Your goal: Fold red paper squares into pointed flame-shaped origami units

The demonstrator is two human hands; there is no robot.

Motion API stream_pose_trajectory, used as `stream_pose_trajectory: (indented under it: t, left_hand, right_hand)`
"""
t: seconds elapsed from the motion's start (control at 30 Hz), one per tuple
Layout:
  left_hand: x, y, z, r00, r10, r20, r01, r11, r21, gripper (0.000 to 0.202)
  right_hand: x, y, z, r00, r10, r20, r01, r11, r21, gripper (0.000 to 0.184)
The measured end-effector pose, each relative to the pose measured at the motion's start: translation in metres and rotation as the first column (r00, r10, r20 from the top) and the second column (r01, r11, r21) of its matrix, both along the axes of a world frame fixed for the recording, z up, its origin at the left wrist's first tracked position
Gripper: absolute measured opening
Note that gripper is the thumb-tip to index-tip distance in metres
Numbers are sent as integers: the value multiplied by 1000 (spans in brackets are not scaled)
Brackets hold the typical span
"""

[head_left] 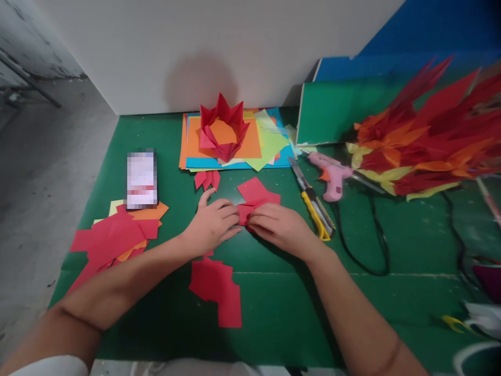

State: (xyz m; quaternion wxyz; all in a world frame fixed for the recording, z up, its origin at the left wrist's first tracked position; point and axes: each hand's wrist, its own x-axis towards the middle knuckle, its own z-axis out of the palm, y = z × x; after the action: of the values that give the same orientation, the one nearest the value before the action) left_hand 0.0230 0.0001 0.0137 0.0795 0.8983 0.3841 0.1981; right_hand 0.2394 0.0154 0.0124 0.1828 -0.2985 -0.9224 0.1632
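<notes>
Between my two hands, on the green table (274, 313), lies a small piece of red paper (243, 213). My left hand (213, 223) presses its left side, fingers bent together and thumb side raised. The fingertips of my right hand (276, 227) pinch the right side of that paper. Loose red paper squares (254, 190) lie just beyond my fingers. A small folded red paper piece (207, 180) sits beyond my left hand. Nearer to me is a group of red paper pieces (217, 282). A ring of folded red paper (224, 141) stands on stacked coloured paper (188, 156).
At left, a phone (141, 180) rests by a pile of red and orange paper (113, 232). On the right lie a yellow cutter knife (313, 206) and a pink glue gun (332, 175) with a black cord (352, 263). Red-orange paper flames (430, 136) stand at far right.
</notes>
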Motion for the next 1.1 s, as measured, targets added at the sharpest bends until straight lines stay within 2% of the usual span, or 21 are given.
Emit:
stream_pose_trajectory:
  t: [0.17, 0.47, 0.67, 0.83, 1.0, 1.1]
  left_hand:
    - [0, -1, 1, 1000, 6, 12, -6, 1000, 14, 20]
    - [2, -1, 0, 998, 26, 64, -23, 999, -49, 19]
    - [1, 0, 0, 991, 68, 113, -51, 988, -148, 13]
    - [3, 1, 1, 990, 88, 113, -65, 980, -189, 17]
    - [3, 0, -2, 987, 99, 130, -72, 977, -200, 15]
    - [3, 0, -3, 981, 123, 148, -88, 971, -224, 13]
  right_hand:
    - [-5, 0, 2, 998, -22, -64, 16, 995, -96, 16]
    - [2, 3, 0, 984, -64, -163, 25, 973, -230, 10]
    - [-6, 2, 1, 974, -143, -175, 93, 959, -266, 16]
    - [-8, 0, 1, 962, -203, -181, 148, 949, -277, 11]
    - [-11, -2, 1, 928, -327, -177, 253, 904, -345, 6]
    - [-13, -4, 2, 925, -350, -148, 285, 896, -341, 6]
